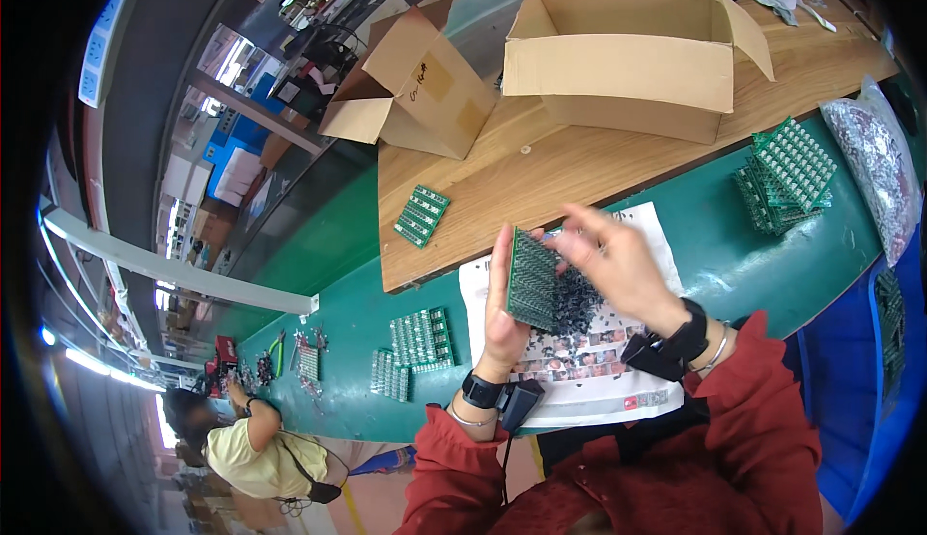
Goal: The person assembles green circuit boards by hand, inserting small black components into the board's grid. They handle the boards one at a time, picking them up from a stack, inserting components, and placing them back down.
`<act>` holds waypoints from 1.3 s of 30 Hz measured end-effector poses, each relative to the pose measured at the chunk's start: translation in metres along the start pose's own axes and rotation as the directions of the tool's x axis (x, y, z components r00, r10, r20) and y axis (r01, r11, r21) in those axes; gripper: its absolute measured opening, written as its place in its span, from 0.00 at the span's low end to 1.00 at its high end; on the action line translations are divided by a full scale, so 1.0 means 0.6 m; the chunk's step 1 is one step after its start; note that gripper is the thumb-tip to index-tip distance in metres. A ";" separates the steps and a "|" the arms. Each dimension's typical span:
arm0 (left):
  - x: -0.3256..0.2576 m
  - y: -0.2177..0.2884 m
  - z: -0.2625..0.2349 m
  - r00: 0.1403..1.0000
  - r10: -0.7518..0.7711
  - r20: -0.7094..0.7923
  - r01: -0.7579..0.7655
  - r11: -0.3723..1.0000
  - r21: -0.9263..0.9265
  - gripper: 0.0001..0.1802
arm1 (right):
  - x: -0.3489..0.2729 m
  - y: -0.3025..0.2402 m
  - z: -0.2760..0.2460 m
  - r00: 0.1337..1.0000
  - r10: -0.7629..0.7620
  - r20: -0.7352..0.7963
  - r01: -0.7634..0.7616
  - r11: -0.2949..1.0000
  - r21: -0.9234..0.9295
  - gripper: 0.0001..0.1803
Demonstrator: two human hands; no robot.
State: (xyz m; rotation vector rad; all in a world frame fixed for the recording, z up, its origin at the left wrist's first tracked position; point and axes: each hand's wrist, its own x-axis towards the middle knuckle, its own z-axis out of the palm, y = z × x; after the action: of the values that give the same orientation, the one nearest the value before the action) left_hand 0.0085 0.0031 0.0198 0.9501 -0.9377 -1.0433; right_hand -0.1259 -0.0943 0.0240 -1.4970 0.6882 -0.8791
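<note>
My left hand (500,313) is closed on the edge of a green circuit board panel (529,284), which is tilted up on its side, its face toward the right and covered with rows of small parts. Just right of the panel hovers my right hand (618,265), fingers stretched and apart, slightly blurred; I see nothing held in it. Under both hands a heap of small black components (577,305) lies on a printed paper sheet (603,405). Left of the sheet, more green circuit board panels (422,339) rest on the green table mat.
At the right stands a stack of panels (794,163), beside a clear plastic bag (874,163) and a blue bin (840,390). Two open cardboard boxes (618,71) occupy the wooden board (463,202), with a single panel (422,215). A co-worker (261,458) works at the far left.
</note>
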 end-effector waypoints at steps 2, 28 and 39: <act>0.003 0.008 0.002 0.995 -0.072 0.063 0.080 0.989 -0.128 0.62 | 0.008 -0.006 -0.009 0.981 -0.155 -0.114 0.169 0.977 0.129 0.20; -0.009 0.002 -0.005 0.998 -0.039 0.048 0.042 0.996 -0.076 0.58 | 0.003 -0.006 0.015 0.935 -0.355 -0.007 0.348 0.920 -0.182 0.19; -0.008 -0.005 -0.006 0.993 -0.027 0.116 0.030 0.999 -0.024 0.59 | 0.004 0.003 0.018 0.971 -0.235 0.035 0.235 0.972 -0.022 0.21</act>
State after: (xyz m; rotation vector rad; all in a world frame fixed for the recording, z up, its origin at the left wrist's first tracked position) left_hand 0.0102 0.0076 0.0150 0.8916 -1.0064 -1.1413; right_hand -0.1155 -0.0906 0.0224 -1.6355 0.5066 -1.0259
